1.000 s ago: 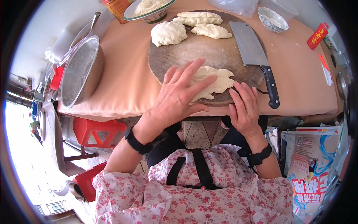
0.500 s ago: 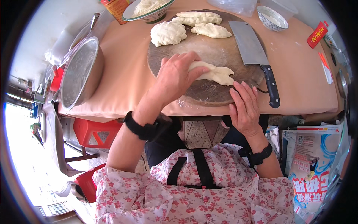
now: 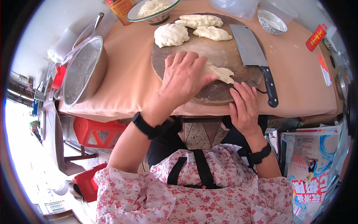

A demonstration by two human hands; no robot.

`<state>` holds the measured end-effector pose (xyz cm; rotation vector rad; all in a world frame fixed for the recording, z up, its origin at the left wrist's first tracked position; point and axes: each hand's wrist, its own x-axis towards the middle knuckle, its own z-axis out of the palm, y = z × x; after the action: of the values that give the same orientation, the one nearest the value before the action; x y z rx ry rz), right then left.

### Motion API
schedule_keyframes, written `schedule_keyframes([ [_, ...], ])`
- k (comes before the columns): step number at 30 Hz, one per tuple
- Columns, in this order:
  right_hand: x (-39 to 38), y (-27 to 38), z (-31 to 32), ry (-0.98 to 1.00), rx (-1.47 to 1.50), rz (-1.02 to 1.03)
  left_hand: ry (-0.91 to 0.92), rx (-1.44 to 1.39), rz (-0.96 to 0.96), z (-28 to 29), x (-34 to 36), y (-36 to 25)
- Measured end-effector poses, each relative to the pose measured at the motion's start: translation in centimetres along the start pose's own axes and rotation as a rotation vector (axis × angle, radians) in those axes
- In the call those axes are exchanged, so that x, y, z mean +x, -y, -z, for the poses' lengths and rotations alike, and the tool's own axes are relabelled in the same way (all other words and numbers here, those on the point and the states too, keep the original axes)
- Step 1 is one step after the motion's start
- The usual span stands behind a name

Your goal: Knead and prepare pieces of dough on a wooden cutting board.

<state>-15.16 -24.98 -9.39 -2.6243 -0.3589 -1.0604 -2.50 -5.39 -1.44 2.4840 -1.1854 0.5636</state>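
A long piece of pale dough [image 3: 220,73] lies on the round wooden cutting board [image 3: 209,48]. My left hand [image 3: 183,77] is closed over its left part, the thumb along the near side; the palm hides that end. At the dough's split right tip, my right hand [image 3: 244,108] rests by the board's near edge, fingers stretched out and holding nothing. Farther back on the board sit a rounded lump of dough [image 3: 171,35] and several longer dough pieces [image 3: 212,33]. A cleaver [image 3: 249,46] lies along the board's right side, its black handle reaching past the rim.
To the left a metal basin [image 3: 82,72] stands tilted in view. Behind the board are a bowl of pale shreds [image 3: 153,11] and a small patterned bowl with white powder [image 3: 272,22]. A red can-shaped item [image 3: 316,37] is at the far right. Red stools [image 3: 97,130] stand below the table.
My left hand has moved slightly right and toward me over the dough, covering more of it. My right hand has barely shifted.
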Motion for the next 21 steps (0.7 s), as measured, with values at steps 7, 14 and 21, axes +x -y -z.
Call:
schedule_keyframes([
  [7,-0.1,-0.1,-0.1,0.002,0.005,0.001,0.116,0.033,-0.087,1.2,-2.2,-1.2],
  [14,-0.2,-0.1,0.1,0.012,-0.002,-0.008,0.186,0.098,0.018,0.1,1.8,0.3],
  [21,-0.1,-0.1,0.0,-0.002,-0.002,0.008,0.322,0.075,0.112,-0.2,4.2,1.6],
])
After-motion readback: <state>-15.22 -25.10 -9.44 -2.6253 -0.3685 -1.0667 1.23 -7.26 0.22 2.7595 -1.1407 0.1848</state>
